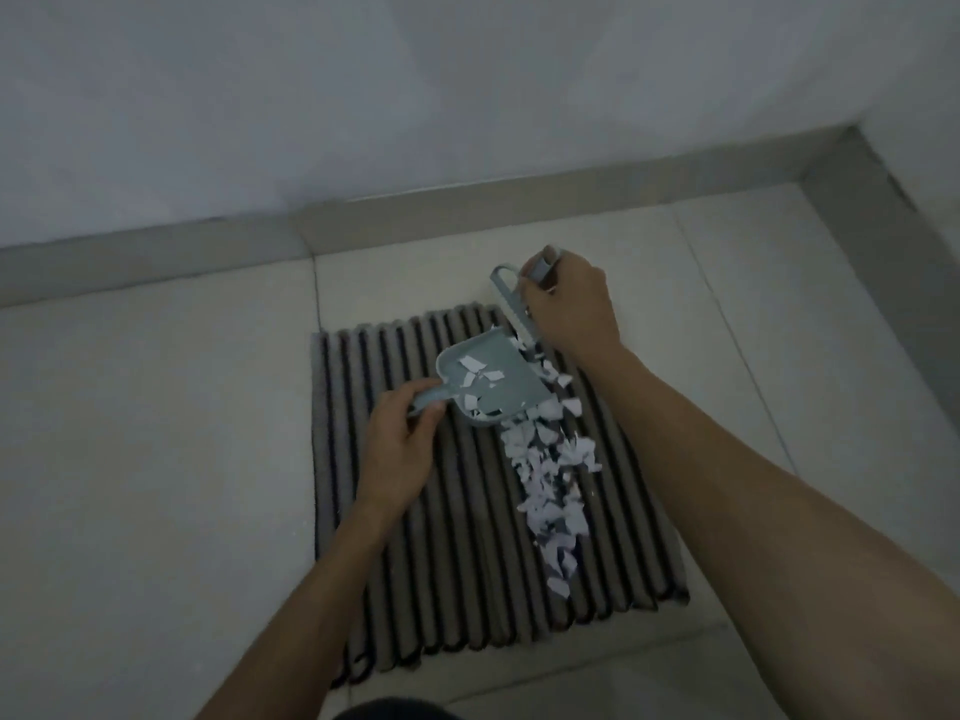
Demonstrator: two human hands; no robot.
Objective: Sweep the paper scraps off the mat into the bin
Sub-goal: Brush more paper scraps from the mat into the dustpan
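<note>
With the dustpan (pixel 488 384) handle pinched by the left hand (pixel 400 449) and the brush (pixel 514 304) gripped by the right hand (pixel 569 304) near the striped mat's (pixel 441 537) far edge, paper scraps (pixel 550 475) strung toward its right edge risk being flicked onto the tiles, since the pan's mouth is met only by the nearest few.

brush (pixel 519 309) bristles hidden, forearms cut off

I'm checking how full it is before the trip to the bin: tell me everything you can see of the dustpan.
The dustpan is small, pale blue-grey, apparently plastic, with a shallow tray and a short handle. The left hand grips the handle. It sits on the striped mat, mouth toward the line of paper scraps. A few white scraps lie inside; most remain on the mat.
</note>
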